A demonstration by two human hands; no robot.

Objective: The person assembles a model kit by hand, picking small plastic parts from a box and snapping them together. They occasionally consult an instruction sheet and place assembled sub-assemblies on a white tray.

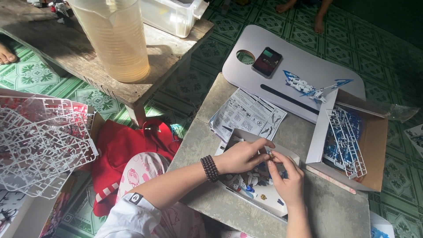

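Note:
My left hand (243,155) and my right hand (286,178) meet over a shallow white tray (288,155) that holds several small blue and white model parts. Both pinch one tiny part (270,155) between their fingertips. A dark bead bracelet (210,168) circles my left wrist. The tray rests on a grey stone slab (330,207). A folded instruction sheet (246,113) lies just beyond the tray.
An open cardboard box (374,145) with blue and white parts frames stands at the right. A white lap board (308,66) carries a phone (267,61) and a blue-white model piece (308,86). Clear parts frames (39,145) lie left. A plastic jug (116,39) stands on a wooden bench (66,48).

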